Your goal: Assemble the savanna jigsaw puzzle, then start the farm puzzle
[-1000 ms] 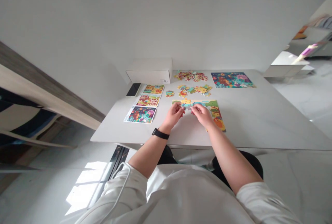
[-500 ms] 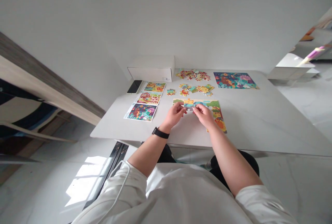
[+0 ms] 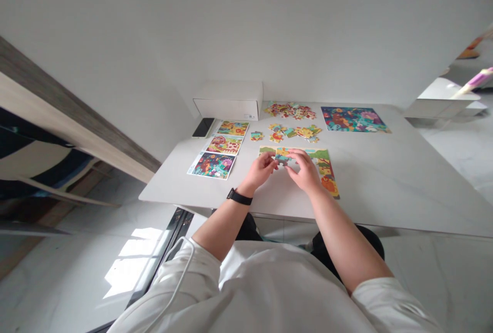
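Observation:
My left hand (image 3: 264,170) is closed in a pinch on the left edge of a small group of jigsaw puzzle pieces (image 3: 282,160), yellow above and grey below. My right hand (image 3: 305,172) is at the right of these pieces, its thumb and index finger spread apart around their right end. Whether those fingertips touch the pieces I cannot tell. Beneath and beyond both hands lies a partly assembled puzzle (image 3: 328,176), with green, yellow and orange parts showing; the hands hide some of it.
Loose yellow pieces (image 3: 304,132) lie behind the puzzle, with a small piece group (image 3: 256,136) to their left. Farther back are a reddish pile (image 3: 290,110), a dark finished puzzle (image 3: 354,119) and a white box (image 3: 227,108). Picture sheets (image 3: 213,165) and a phone (image 3: 203,127) are on the left.
My right thumb and index finger have spread from a pinch at the pieces. My left hand keeps its hold. The view has shifted slightly.

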The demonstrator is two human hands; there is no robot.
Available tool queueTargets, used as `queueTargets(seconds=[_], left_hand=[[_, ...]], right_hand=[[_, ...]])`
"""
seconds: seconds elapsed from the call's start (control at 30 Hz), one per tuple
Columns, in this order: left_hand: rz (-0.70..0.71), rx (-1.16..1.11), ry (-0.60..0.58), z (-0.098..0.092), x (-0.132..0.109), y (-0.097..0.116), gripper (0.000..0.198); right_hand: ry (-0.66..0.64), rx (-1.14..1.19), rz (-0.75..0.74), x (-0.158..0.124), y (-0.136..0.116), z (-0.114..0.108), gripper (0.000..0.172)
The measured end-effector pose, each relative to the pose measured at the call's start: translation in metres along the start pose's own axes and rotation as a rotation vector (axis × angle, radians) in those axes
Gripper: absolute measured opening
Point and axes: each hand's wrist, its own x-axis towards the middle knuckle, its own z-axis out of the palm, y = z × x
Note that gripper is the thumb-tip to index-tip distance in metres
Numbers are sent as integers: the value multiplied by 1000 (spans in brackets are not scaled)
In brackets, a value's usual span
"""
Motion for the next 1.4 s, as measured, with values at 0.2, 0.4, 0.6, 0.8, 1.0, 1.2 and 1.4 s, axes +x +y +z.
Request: queueTargets(seconds=[0.2,0.4,0.6,0.8,1.0,1.2,1.4], left_hand=[[175,456,97,-33,-11,22,32],[302,664,-56,-76,-25,30,41],[308,685,-166,-81,-34,13,43],[292,732,-191,-84,-35,8,35],[279,761,-158,-83,-35,2,35],[270,756,-125,-84,-35,-2,35],[278,799,-123,-86,-35,-3,31]], right_hand=[[-59,0,12,1,1,2,26],[-206,47,-47,1,-4,20,23],[-304,46,-54,2,-5,38,25],[-333,62,-51,2,-1,50,26],[-373,-63,-31,3,0,55,25],[-374,-109,-50,4,-1,56,24],[-375,-140,-60,5,-4,56,22]])
